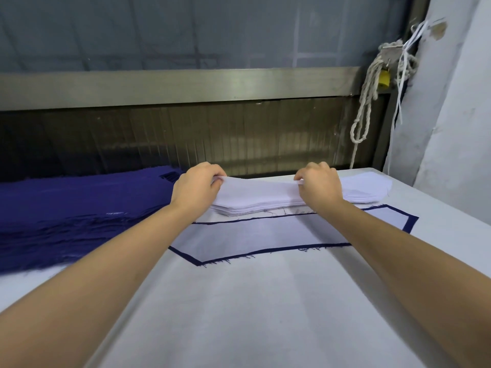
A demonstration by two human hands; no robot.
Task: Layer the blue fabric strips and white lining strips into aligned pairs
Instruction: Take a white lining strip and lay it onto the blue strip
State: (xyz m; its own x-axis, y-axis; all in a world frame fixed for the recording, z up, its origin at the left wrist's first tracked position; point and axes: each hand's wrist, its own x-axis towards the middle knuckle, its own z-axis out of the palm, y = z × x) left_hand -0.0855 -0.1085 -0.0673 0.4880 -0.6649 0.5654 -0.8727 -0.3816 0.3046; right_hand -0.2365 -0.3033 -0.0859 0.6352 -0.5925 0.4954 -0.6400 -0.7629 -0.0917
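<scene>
Pinching the top lining strip (259,185) off the far-edge stack (265,206), hold your left hand (196,185) and right hand (320,183) level; lift one ply.

Blue stack (74,208) cropped left, far edge of lining stack (265,201) seemingly hidden

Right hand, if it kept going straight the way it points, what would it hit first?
The right hand pinches the top white lining strip; straight on, it would probably meet the dark ribbed panel behind the table, though depth is unclear.
</scene>
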